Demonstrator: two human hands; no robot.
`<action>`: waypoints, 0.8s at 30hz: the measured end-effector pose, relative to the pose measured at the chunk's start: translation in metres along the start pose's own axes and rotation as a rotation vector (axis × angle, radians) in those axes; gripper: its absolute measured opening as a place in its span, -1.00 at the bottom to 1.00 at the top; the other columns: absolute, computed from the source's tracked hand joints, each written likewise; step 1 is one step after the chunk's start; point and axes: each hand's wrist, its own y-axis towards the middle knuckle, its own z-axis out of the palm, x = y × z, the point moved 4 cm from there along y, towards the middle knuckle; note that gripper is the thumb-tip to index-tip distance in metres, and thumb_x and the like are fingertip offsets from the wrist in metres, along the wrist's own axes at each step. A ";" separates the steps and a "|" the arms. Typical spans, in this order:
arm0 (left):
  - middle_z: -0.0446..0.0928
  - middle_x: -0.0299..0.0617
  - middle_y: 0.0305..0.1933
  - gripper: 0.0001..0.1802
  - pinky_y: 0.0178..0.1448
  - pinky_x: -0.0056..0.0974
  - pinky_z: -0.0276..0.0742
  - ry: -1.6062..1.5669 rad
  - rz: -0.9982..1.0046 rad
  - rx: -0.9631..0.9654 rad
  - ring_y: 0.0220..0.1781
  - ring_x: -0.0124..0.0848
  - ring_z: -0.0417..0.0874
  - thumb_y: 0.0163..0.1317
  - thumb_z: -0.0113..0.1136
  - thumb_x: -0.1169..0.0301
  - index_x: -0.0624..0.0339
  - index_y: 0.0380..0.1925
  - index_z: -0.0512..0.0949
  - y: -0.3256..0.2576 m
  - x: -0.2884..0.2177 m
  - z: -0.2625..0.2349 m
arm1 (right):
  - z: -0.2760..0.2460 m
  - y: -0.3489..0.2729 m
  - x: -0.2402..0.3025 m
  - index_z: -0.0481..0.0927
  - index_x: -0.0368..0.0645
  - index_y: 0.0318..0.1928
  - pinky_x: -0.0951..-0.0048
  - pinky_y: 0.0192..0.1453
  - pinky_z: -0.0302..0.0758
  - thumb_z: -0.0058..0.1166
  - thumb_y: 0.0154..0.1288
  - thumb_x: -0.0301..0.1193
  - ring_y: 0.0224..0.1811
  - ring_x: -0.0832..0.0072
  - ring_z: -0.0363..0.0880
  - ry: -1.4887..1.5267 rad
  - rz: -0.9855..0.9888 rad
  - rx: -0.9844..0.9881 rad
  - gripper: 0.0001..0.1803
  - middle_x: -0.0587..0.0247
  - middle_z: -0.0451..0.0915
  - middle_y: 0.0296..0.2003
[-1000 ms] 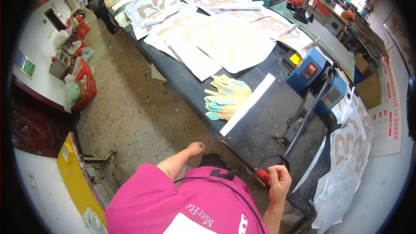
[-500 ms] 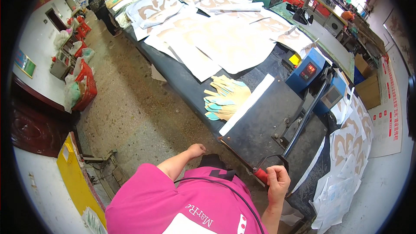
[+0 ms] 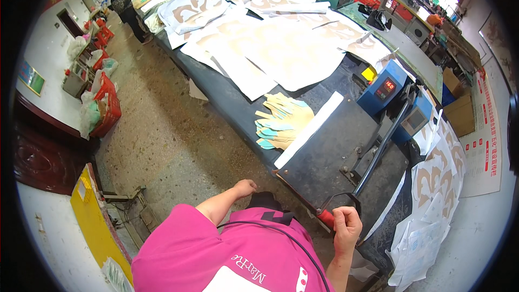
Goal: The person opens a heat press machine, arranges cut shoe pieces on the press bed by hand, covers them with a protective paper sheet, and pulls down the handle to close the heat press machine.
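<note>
A long, dark tabletop (image 3: 238,108) runs away down a workroom, its far stretch spread with large white paper sheets (image 3: 292,48) bearing curved tan shapes. At its near edge is a worker in a bright pink short-sleeved shirt (image 3: 216,249). Toward the tabletop's right end sits a black, flat-plated metal press (image 3: 338,146), reaching to the near edge, while white-and-tan patterned sheets (image 3: 438,184) lie heaped at that end. A fanned pile of tan and turquoise glove-shaped pieces (image 3: 286,121) lies by the near edge, between the white paper and the press. A blue, box-shaped control unit (image 3: 376,94) with a lit red display stands at the back of the press, and a long black metal lever (image 3: 381,148) slants forward beside it. A narrow white strip (image 3: 309,130) lines the press next to the pile. The worker's right hand (image 3: 347,226) has its fingers wrapped around the cylindrical red handle (image 3: 325,218) at the lever's end, by the near edge; the left hand (image 3: 246,186) hangs apart from the tabletop, fingers curled inward, nothing visible in them.
</note>
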 end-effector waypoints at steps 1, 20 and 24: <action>0.64 -0.23 -0.35 -0.74 -0.28 -0.32 0.55 -0.008 0.000 0.000 -0.38 -0.45 0.60 0.10 0.25 0.40 0.20 -0.18 0.64 0.000 0.000 0.000 | 0.000 0.000 0.000 0.55 -0.18 -0.31 0.72 -0.53 0.13 0.14 0.36 -0.43 -0.58 0.81 0.25 -0.004 -0.002 0.000 -0.89 0.54 0.42 -0.53; 0.68 -0.12 -0.25 -0.70 -0.11 -0.21 0.57 -0.017 -0.077 0.028 -0.24 -0.29 0.69 0.01 0.28 0.33 0.11 -0.20 0.68 -0.003 0.000 0.004 | 0.001 -0.001 0.000 0.55 -0.19 -0.31 0.73 -0.53 0.11 0.13 0.37 -0.43 -0.58 0.83 0.23 -0.001 0.005 0.006 -0.89 0.55 0.40 -0.54; 0.65 -0.19 -0.34 -0.74 -0.27 -0.27 0.53 -0.046 -0.066 0.038 -0.37 -0.38 0.63 0.06 0.26 0.37 0.14 -0.21 0.66 -0.006 -0.001 0.006 | 0.000 -0.002 0.000 0.58 -0.22 -0.34 0.70 -0.53 0.13 0.16 0.33 -0.48 -0.58 0.82 0.26 -0.001 0.004 -0.026 -0.90 0.55 0.44 -0.57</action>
